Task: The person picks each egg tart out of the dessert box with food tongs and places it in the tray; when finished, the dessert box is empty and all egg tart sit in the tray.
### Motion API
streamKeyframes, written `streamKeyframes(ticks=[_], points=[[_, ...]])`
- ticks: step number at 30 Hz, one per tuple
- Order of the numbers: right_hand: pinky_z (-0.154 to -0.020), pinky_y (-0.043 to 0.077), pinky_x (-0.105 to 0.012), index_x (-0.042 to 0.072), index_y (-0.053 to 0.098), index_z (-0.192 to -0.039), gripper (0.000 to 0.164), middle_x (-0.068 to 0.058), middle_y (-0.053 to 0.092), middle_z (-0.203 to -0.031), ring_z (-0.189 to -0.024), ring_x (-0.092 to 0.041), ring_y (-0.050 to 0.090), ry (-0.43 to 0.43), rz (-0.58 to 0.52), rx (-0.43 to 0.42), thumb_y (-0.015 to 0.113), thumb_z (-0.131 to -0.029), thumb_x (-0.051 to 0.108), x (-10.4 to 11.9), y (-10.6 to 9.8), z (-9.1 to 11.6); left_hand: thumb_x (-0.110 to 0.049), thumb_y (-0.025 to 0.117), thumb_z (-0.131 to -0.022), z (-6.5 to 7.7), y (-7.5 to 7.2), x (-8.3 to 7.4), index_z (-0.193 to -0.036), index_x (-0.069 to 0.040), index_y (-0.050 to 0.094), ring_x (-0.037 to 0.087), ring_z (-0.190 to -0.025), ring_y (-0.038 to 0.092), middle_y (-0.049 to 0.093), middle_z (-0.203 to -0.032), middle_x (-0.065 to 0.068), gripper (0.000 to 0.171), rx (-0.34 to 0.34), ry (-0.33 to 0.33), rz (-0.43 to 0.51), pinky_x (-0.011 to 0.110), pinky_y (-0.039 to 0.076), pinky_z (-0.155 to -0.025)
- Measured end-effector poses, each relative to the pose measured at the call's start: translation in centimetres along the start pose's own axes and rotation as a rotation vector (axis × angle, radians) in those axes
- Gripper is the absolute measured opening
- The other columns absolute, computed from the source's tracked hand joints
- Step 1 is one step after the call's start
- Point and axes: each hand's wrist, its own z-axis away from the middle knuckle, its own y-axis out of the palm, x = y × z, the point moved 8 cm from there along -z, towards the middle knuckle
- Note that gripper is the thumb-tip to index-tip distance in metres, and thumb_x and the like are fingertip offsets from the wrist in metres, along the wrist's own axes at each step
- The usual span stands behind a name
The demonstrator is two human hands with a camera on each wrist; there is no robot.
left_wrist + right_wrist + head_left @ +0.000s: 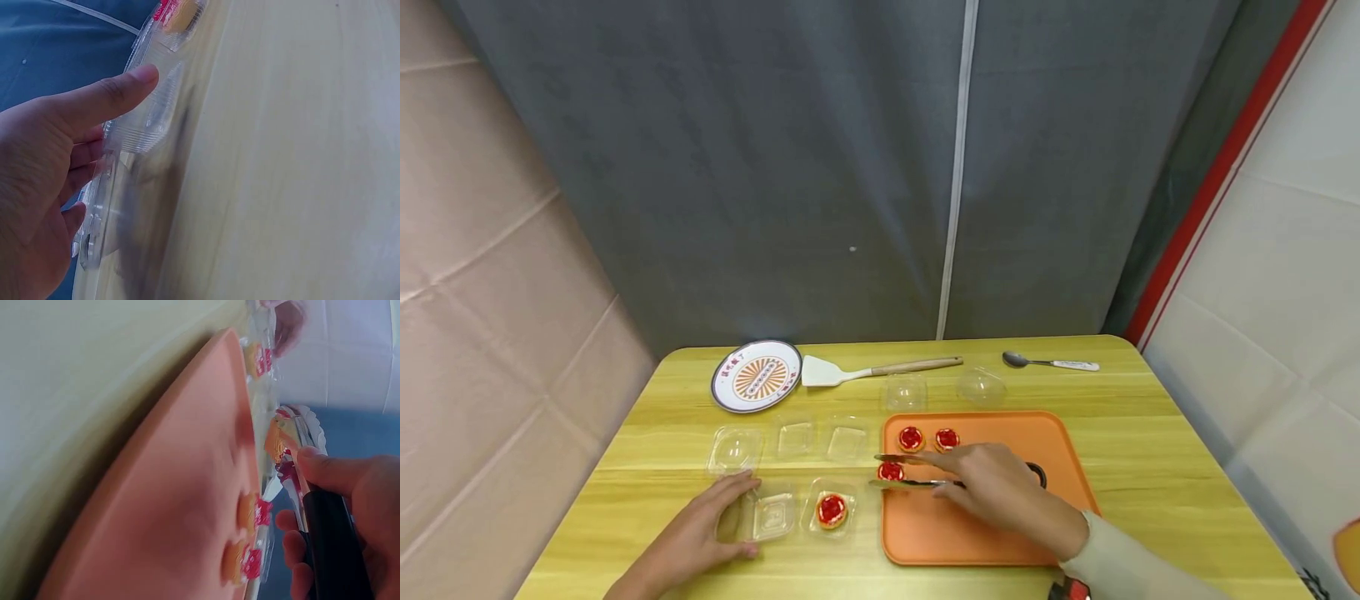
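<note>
My right hand holds black-handled metal tongs over the left side of the orange tray. Between the tong arms is a small red-topped tart, raised above the tray in the right wrist view. Two more red-topped tarts sit near the tray's back left corner. My left hand is spread beside a clear plastic container, thumb at its near side and fingers by its far left corner. To its right, another clear container has one tart inside.
The orange tray covers the right middle of the table. Several clear plastic pieces lie behind the containers. Along the back are a patterned plate, a white spatula with a wooden handle and a spoon. A grey curtain hangs behind.
</note>
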Motion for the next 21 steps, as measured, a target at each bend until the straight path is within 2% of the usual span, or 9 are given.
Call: streamKeyframes(ticks=[3, 5, 8, 11, 14, 21], points=[[-0.062, 0.054, -0.027, 0.023, 0.070, -0.136, 0.045, 0.003, 0.077, -0.116, -0.080, -0.005, 0.068, 0.013, 0.001, -0.005, 0.074, -0.094, 0.040, -0.8, 0.1, 0.7, -0.064, 0.085, -0.069, 0.0, -0.1, 0.1, -0.142, -0.015, 0.062, 0.046, -0.135, 0.051, 0.056, -0.149, 0.012, 0.091, 0.002, -0.009, -0.005, 0.065, 0.045, -0.107], [-0.059, 0.050, -0.025, 0.021, 0.070, -0.136, 0.046, 0.003, 0.078, -0.111, -0.072, -0.002, 0.062, 0.029, -0.013, 0.007, 0.075, -0.094, 0.039, -1.3, 0.2, 1.1, -0.064, 0.085, -0.069, -0.1, -0.3, 0.0, -0.142, -0.015, 0.061, 0.051, -0.135, 0.050, 0.056, -0.149, 0.013, 0.091, -0.002, -0.009, -0.013, 0.066, 0.044, -0.106], [-0.059, 0.048, -0.025, 0.020, 0.069, -0.138, 0.048, 0.006, 0.077, -0.100, -0.070, 0.001, 0.057, 0.042, -0.009, 0.015, 0.074, -0.094, 0.040, -1.8, 0.5, 1.6, -0.061, 0.087, -0.070, -0.2, -0.6, -0.5, -0.142, -0.015, 0.062, 0.054, -0.134, 0.049, 0.056, -0.149, 0.014, 0.089, -0.027, 0.011, -0.035, 0.066, 0.045, -0.106], [-0.058, 0.045, -0.023, 0.020, 0.068, -0.138, 0.050, 0.012, 0.073, -0.092, -0.068, 0.003, 0.052, 0.051, 0.003, 0.018, 0.074, -0.094, 0.042, -2.2, 0.9, 1.9, -0.060, 0.085, -0.073, -0.4, -1.0, -1.5, -0.142, -0.016, 0.062, 0.052, -0.135, 0.050, 0.056, -0.149, 0.012, 0.085, -0.050, 0.033, -0.048, 0.065, 0.046, -0.106], [-0.057, 0.044, -0.022, 0.021, 0.069, -0.137, 0.049, 0.016, 0.068, -0.086, -0.066, 0.004, 0.049, 0.054, 0.000, 0.020, 0.074, -0.093, 0.043, -2.5, 1.1, 2.1, -0.059, 0.085, -0.076, -1.0, -1.1, -2.9, -0.144, -0.018, 0.060, 0.050, -0.136, 0.050, 0.056, -0.150, 0.008, 0.083, -0.047, 0.043, -0.023, 0.065, 0.045, -0.106], [-0.058, 0.043, -0.024, 0.022, 0.069, -0.137, 0.048, 0.014, 0.070, -0.089, -0.066, 0.004, 0.049, 0.056, -0.005, 0.031, 0.074, -0.094, 0.042, -2.9, 1.1, 2.6, -0.053, 0.085, -0.078, -3.3, 0.6, -5.6, -0.151, -0.016, 0.053, 0.038, -0.137, 0.053, 0.054, -0.152, 0.007, 0.088, 0.043, 0.123, 0.044, 0.062, 0.047, -0.107]])
